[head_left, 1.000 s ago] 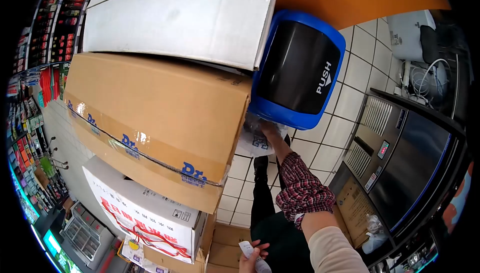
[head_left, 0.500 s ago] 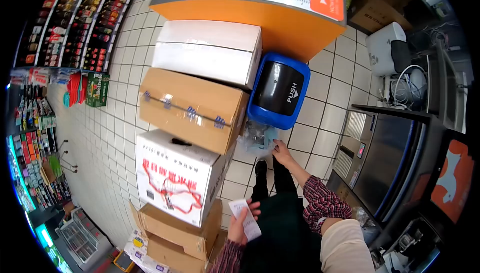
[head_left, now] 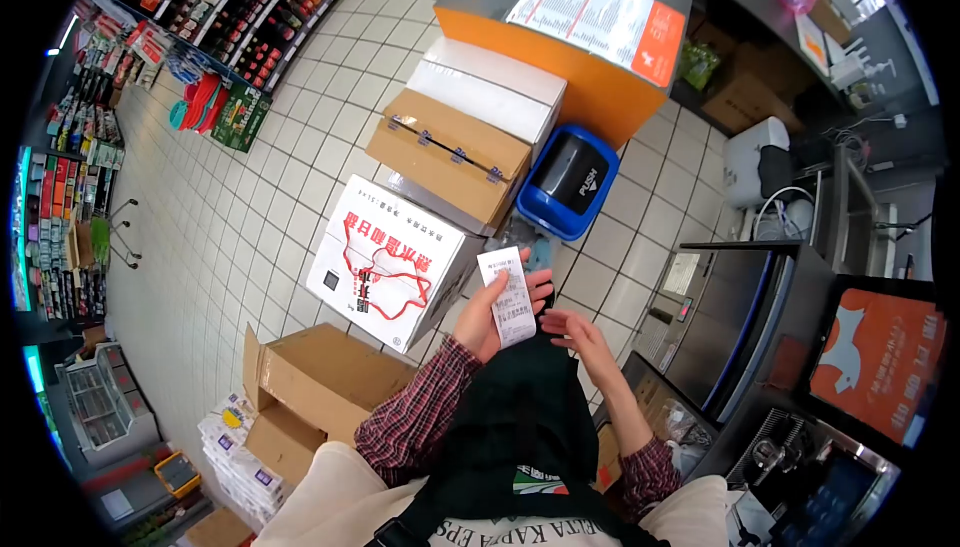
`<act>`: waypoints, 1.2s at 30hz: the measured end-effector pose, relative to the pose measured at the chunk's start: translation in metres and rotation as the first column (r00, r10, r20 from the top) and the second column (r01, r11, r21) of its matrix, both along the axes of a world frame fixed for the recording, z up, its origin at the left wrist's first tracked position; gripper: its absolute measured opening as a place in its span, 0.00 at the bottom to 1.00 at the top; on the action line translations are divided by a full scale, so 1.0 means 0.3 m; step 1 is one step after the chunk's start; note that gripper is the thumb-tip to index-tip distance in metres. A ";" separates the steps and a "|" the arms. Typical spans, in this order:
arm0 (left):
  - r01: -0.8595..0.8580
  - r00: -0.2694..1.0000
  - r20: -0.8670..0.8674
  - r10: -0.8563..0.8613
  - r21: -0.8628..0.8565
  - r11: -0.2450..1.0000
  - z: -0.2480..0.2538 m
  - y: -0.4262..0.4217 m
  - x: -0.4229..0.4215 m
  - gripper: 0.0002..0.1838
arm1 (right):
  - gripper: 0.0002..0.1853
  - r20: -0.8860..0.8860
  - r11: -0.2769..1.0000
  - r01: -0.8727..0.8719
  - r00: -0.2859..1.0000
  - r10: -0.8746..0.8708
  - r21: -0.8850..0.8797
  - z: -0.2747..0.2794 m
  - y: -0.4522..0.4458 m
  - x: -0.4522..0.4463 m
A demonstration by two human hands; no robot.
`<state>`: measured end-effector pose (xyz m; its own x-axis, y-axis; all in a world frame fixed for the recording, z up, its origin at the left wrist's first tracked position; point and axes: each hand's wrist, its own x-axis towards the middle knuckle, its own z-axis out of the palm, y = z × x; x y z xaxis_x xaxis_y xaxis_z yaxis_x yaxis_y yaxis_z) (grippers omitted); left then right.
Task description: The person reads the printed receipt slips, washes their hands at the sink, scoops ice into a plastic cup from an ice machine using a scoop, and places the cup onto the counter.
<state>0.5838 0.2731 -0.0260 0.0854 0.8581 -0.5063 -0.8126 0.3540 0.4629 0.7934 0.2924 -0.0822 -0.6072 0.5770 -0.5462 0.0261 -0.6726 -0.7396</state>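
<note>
A printed paper receipt (head_left: 511, 309) is pinched in my left hand (head_left: 480, 322), thumb across its face, held up in front of my dark apron (head_left: 520, 397). Just right of it, my right hand (head_left: 583, 339) is empty, its fingers apart and pointing toward the receipt without touching it. Beyond both hands stands a blue bin (head_left: 542, 204) with a black lid (head_left: 573, 172) marked PUSH. A clear plastic bag (head_left: 521, 235) with bluish contents lies at the bin's near side, partly hidden behind the receipt and my left hand.
At left stand a white carton with red print (head_left: 385, 267), a brown taped carton (head_left: 450, 152), a white box (head_left: 490, 82) and an open brown box (head_left: 330, 367). An orange-sided counter (head_left: 560, 77) rises behind the bin. Metal equipment (head_left: 715, 317) lines the right side.
My right hand has come back from the plastic bag by the bin to beside my left hand. The left hand has raised the receipt toward the middle. The view has shifted.
</note>
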 end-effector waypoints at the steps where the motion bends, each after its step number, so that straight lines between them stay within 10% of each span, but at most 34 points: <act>1: -0.004 0.996 0.089 0.002 0.020 1.000 0.014 -0.001 -0.001 0.27 | 0.24 -0.067 0.997 -0.023 0.997 0.028 0.075 0.064 -0.024 -0.008; 4: 0.022 0.982 0.185 -0.042 0.112 0.993 0.049 0.011 -0.009 0.27 | 0.21 0.055 0.913 -0.038 0.998 0.017 0.406 0.144 -0.116 -0.054; 24: 0.393 0.870 0.175 -0.462 0.321 0.862 0.200 0.129 0.131 0.27 | 0.17 0.244 0.854 0.268 0.882 -0.404 0.446 0.314 -0.356 0.015; 30: 0.478 0.832 0.149 -0.534 0.295 0.827 0.197 0.151 0.230 0.27 | 0.12 0.091 0.640 0.577 0.703 -0.706 0.507 0.263 -0.323 0.077; 36: 0.541 0.783 0.152 -0.603 0.314 0.781 0.185 0.223 0.371 0.28 | 0.21 0.074 0.567 0.481 0.716 -0.694 0.668 0.240 -0.193 0.160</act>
